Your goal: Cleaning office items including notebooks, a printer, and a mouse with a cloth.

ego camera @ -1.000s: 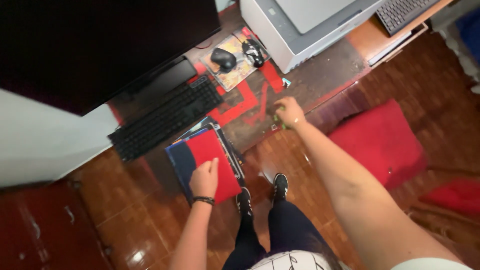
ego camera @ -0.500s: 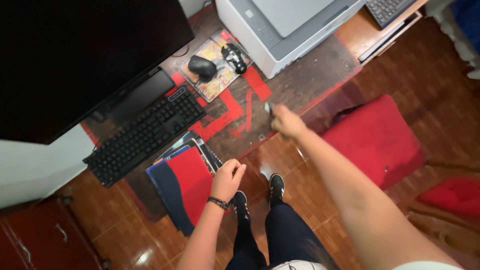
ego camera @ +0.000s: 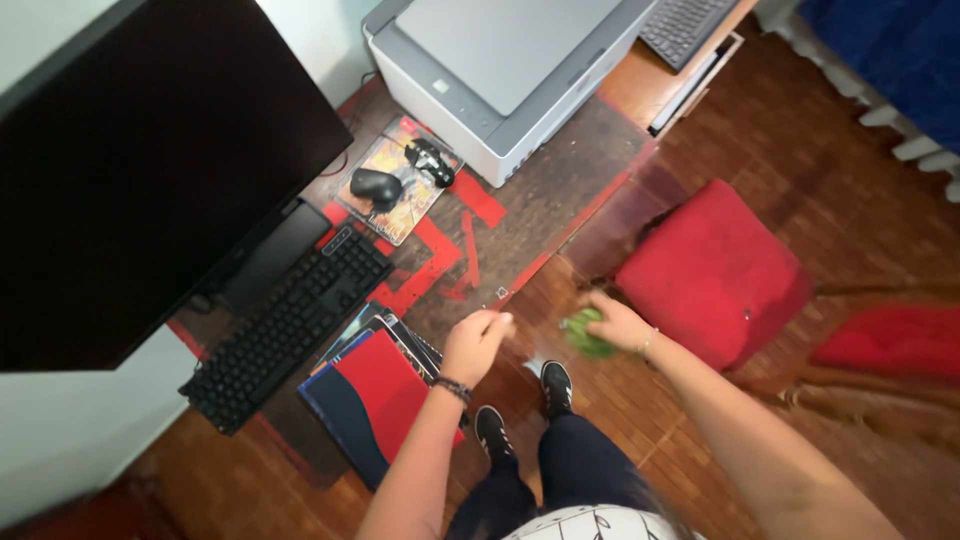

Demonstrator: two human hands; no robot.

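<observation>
Head view: red-and-blue folder (ego camera: 375, 400) beside left hand (ego camera: 475, 343)

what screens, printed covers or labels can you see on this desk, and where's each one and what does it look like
Monitor: left, big black rectangle, screen dark.
Mouse pad: beside the printer, rectangular, orange-yellow picture print.
Book stack: desk's front edge, by the left hand, red and navy cover.
Printer label: small pale square on its top.

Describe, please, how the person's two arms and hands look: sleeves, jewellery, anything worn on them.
Both forearms are bare, with no sleeves or gloves in view. The left hand has a dark beaded bracelet around its wrist. The right hand has a thin, light-coloured bracelet at its wrist. The picture is too blurred to show any rings.
</observation>
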